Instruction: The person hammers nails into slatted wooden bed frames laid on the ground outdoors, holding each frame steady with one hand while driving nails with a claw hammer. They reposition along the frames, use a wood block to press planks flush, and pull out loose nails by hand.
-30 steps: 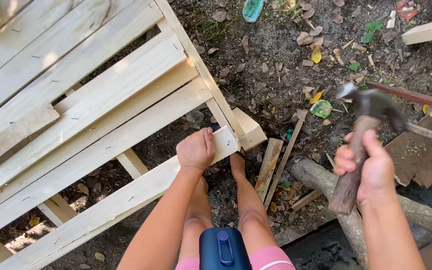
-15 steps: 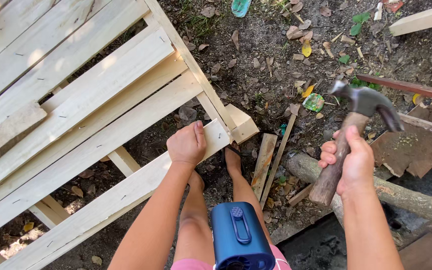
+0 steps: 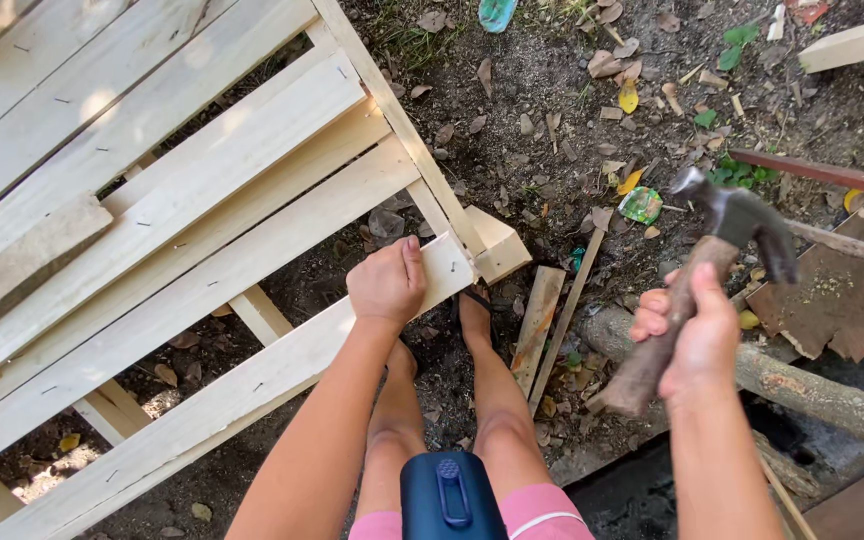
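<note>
My left hand [image 3: 388, 284] rests fingers-down on the end of the nearest pale wooden slat [image 3: 202, 410] of a slatted wooden frame [image 3: 132, 200]; whether it pinches a nail there is hidden. My right hand [image 3: 689, 332] grips the worn wooden handle of a claw hammer [image 3: 727, 222], raised to the right of the frame with its dark metal head up and away from the wood. My bare legs and one sandalled foot [image 3: 474, 310] stand on the dirt just below the slat's end.
A loose short board [image 3: 27, 262] lies on the slats at left. Wood offcuts [image 3: 540, 315] and a thick branch [image 3: 802, 385] lie on littered dirt at right. A rusty bar [image 3: 822, 175], brown board [image 3: 852, 290] and dark blue device [image 3: 449, 495] on my chest are also in view.
The hammer in my right hand has shifted slightly left and down toward the frame. My left hand has stayed on the slat end.
</note>
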